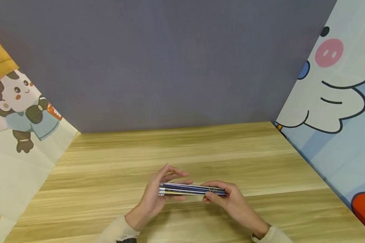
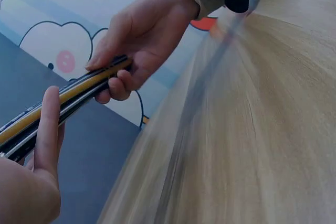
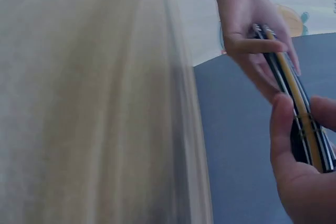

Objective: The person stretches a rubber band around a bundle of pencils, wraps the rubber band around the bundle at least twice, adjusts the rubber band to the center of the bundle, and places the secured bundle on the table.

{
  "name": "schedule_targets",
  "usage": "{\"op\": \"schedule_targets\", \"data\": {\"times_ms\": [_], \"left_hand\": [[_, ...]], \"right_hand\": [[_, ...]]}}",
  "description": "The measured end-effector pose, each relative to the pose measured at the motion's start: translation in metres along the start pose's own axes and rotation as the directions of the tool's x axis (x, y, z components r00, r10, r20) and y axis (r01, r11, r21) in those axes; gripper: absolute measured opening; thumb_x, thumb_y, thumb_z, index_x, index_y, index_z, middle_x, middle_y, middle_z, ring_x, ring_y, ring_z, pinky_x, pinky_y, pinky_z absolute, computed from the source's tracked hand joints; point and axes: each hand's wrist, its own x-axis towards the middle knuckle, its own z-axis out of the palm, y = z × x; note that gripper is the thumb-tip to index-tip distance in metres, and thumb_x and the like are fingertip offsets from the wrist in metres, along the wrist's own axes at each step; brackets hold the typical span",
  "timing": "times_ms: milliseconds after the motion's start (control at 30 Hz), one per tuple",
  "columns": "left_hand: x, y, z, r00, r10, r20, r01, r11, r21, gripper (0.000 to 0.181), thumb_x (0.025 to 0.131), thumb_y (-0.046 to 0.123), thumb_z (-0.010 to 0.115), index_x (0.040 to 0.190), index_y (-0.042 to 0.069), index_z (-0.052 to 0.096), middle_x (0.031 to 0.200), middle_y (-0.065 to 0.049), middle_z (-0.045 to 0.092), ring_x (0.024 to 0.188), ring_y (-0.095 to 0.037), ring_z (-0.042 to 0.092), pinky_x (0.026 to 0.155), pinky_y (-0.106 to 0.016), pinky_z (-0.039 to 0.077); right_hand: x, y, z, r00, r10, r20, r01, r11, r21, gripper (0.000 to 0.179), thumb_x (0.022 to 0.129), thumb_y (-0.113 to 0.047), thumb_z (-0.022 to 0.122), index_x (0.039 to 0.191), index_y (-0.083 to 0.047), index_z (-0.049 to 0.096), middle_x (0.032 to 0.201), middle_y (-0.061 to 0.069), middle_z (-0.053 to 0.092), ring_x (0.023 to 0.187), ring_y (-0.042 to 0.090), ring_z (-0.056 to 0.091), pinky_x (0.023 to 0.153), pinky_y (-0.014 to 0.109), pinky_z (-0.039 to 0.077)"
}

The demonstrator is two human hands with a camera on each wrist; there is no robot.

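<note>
A bundle of pencils, dark with white stripes and some yellow, lies level between the two hands. A thin rubber band is wound round it near its right end. My right hand pinches the bundle at the band between thumb and fingers. At the other end, the silver metal ends of the pencils meet the palm of my left hand. The left fingers reach out fairly straight along the bundle's far side, the thumb along its near side. The left wrist view shows a yellow pencil among the dark ones.
Beneath the hands is a wood-grain table. A grey panel rises along its back edge. Cartoon-printed walls stand at the left and at the right.
</note>
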Motion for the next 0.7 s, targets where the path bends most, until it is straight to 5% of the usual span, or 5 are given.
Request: {"op": "schedule_targets", "data": {"times_ms": [400,700], "left_hand": [[0.002,0.008,-0.004,0.998,0.055,0.033,-0.055,0.998,-0.014,0.023,0.108,0.020,0.045,0.119,0.007,0.060,0.129,-0.019,0.063,0.120,-0.039,0.060,0.084,-0.047,0.060],[0.000,-0.003,0.008,0.999,0.036,-0.016,-0.035,0.998,0.053,0.027,0.106,0.028,0.049,0.108,0.006,0.064,0.113,-0.014,0.072,0.106,-0.033,0.069,0.073,-0.043,0.062]], "right_hand": [[-0.003,-0.010,-0.015,0.983,0.096,-0.156,-0.094,0.995,0.018,0.033,0.099,-0.013,0.062,0.124,0.009,0.059,0.094,0.023,0.071,0.081,0.022,0.071,0.076,0.045,0.061],[-0.003,-0.005,-0.009,1.000,0.016,-0.024,-0.017,0.999,-0.035,0.029,0.097,-0.006,0.063,0.122,0.008,0.064,0.111,0.016,0.071,0.091,0.026,0.073,0.081,0.047,0.059]]}}
